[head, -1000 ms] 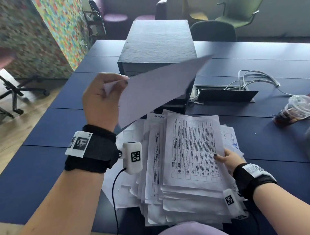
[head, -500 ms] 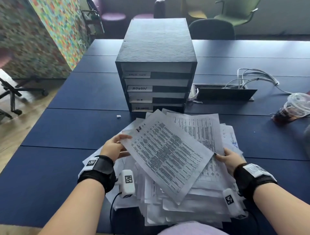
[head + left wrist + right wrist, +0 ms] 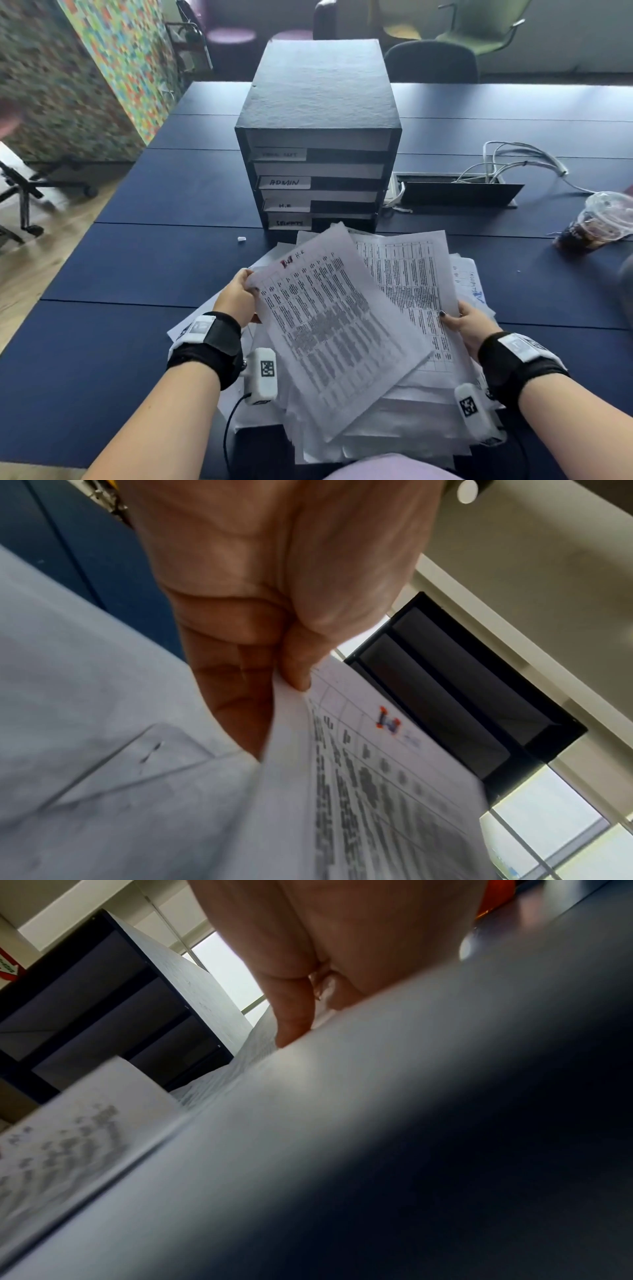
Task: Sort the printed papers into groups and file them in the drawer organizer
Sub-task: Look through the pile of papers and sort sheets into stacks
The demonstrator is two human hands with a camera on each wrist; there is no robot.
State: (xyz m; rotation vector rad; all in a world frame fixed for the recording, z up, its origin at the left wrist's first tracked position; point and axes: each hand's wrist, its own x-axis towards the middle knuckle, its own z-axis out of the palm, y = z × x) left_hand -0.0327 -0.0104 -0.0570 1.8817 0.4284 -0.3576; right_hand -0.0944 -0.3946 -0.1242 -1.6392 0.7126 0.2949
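Observation:
A black drawer organizer (image 3: 318, 102) stands mid-table, with white labels on its drawer fronts; one reads ADMIN (image 3: 284, 182). In front of it lies a messy pile of printed papers (image 3: 407, 274). My left hand (image 3: 239, 294) pinches the left edge of one printed sheet (image 3: 329, 329), held tilted and face up over the pile, with a red mark near its top. The left wrist view shows the thumb (image 3: 298, 674) on that sheet (image 3: 377, 791), the organizer (image 3: 462, 696) behind. My right hand (image 3: 462, 325) grips the pile's right edge, thumb on top.
The blue table (image 3: 154, 192) carries a plastic cup (image 3: 596, 226) of dark drink lying at the right, an open cable box (image 3: 459, 193) with white cables (image 3: 513, 161) beside the organizer, and a small white scrap (image 3: 241, 238). Chairs stand beyond the far edge; floor lies left.
My left hand has brought the sheet down from in front of the organizer and turned it face up over the pile. The right hand has stayed on the pile's edge.

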